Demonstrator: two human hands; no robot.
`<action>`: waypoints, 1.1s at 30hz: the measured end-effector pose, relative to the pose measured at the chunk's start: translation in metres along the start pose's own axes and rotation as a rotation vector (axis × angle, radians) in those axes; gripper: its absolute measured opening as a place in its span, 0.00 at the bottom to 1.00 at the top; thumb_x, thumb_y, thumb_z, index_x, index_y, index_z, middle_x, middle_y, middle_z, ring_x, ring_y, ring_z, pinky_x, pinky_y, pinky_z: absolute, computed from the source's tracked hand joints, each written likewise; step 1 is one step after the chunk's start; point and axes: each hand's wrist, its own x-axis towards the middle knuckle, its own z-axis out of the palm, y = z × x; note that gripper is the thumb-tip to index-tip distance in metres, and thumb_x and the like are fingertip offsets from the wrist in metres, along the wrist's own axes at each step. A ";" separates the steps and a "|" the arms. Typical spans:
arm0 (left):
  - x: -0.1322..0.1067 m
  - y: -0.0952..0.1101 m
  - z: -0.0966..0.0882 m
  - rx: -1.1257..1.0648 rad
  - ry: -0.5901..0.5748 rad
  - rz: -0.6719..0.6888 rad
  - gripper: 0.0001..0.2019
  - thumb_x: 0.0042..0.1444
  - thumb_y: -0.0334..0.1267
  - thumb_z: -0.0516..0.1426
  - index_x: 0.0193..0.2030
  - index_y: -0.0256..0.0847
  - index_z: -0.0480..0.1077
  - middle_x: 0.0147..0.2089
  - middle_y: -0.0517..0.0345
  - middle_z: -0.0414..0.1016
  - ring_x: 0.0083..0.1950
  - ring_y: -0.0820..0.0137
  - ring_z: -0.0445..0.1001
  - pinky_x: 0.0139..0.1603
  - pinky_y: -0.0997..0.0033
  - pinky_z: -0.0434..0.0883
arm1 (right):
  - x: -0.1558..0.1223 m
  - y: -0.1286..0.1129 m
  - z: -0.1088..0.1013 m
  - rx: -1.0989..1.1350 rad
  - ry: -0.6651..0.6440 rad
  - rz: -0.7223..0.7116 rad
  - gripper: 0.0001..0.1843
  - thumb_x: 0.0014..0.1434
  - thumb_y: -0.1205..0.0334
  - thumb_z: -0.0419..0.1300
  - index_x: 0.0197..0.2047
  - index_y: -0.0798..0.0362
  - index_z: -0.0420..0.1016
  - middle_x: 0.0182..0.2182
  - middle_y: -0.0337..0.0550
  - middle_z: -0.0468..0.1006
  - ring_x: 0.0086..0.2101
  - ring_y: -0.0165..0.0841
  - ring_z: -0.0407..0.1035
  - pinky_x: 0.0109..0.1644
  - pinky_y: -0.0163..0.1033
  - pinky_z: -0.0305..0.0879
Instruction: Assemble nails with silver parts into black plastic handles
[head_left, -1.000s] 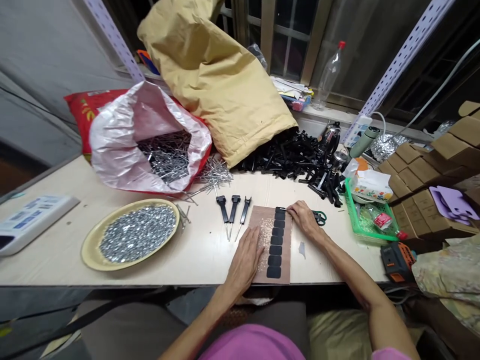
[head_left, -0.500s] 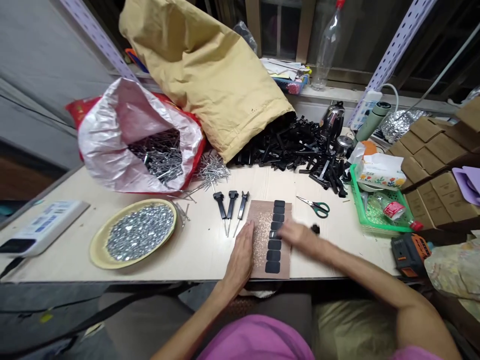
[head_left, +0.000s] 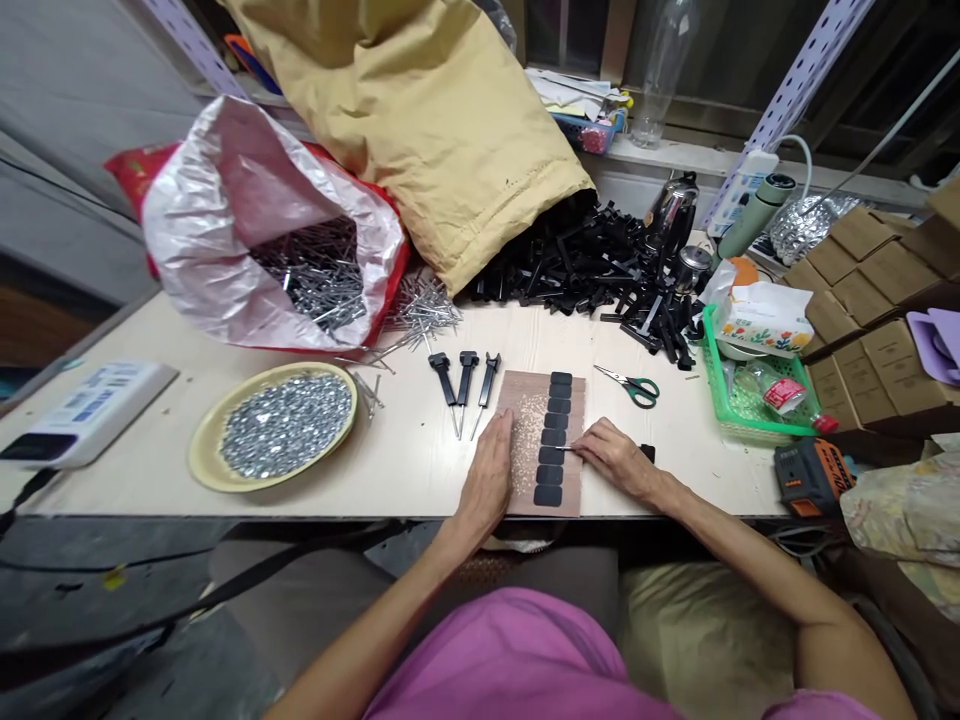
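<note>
A flat brown board (head_left: pixel 525 395) lies near the table's front edge, with small pale specks on its left half. Along its right half runs a column of black rounded pads (head_left: pixel 550 474). My left hand (head_left: pixel 487 470) rests with stretched fingers on the board's left edge. In the fingertips of my right hand (head_left: pixel 611 455) is a thin metal pick-like tool (head_left: pixel 568 447), its tip at one of the pads; its exact kind is too small to tell. Three black plastic pieces with metal pins (head_left: pixel 466 380) lie above the board. A small black piece (head_left: pixel 648 453) sits just beyond my right hand.
A bowl (head_left: pixel 196 455) of small shiny metal parts stands at the left. Behind it are a red-and-white sack (head_left: pixel 195 230) of metal pins and a tan bag (head_left: pixel 420 130) spilling black parts (head_left: pixel 555 275). Scissors (head_left: pixel 634 386), a green basket (head_left: pixel 716 400) and cardboard boxes (head_left: pixel 892 375) are right.
My right hand, blurred over the pads before, is now lower at the board's right edge, with the thin tool visible. My left hand stays on the board. The camera view has shifted.
</note>
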 end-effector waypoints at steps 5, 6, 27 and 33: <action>-0.001 -0.001 0.001 -0.003 0.020 0.026 0.32 0.56 0.20 0.39 0.68 0.39 0.42 0.65 0.40 0.58 0.66 0.59 0.56 0.62 0.48 0.61 | 0.001 -0.017 -0.010 0.162 0.011 0.122 0.17 0.66 0.59 0.46 0.36 0.55 0.74 0.29 0.46 0.70 0.35 0.35 0.64 0.39 0.42 0.67; -0.001 -0.001 0.002 -0.008 0.017 0.024 0.33 0.56 0.19 0.39 0.68 0.38 0.42 0.65 0.40 0.58 0.66 0.59 0.56 0.62 0.48 0.61 | -0.001 -0.028 -0.011 0.253 0.008 0.172 0.16 0.65 0.58 0.48 0.35 0.55 0.74 0.30 0.46 0.71 0.35 0.35 0.64 0.40 0.42 0.66; 0.003 0.006 -0.015 -0.260 0.158 -0.165 0.22 0.61 0.27 0.41 0.62 0.37 0.56 0.57 0.44 0.68 0.59 0.65 0.67 0.58 0.55 0.67 | -0.019 -0.135 0.065 1.469 -0.229 1.113 0.17 0.54 0.49 0.62 0.35 0.56 0.73 0.31 0.44 0.77 0.31 0.30 0.74 0.40 0.37 0.69; 0.022 -0.032 -0.069 -0.006 0.441 -0.285 0.15 0.63 0.34 0.44 0.52 0.38 0.65 0.46 0.47 0.74 0.48 0.63 0.71 0.51 0.57 0.69 | 0.082 -0.087 0.025 0.150 -0.060 0.029 0.13 0.65 0.65 0.49 0.41 0.54 0.75 0.38 0.51 0.77 0.38 0.37 0.69 0.40 0.43 0.66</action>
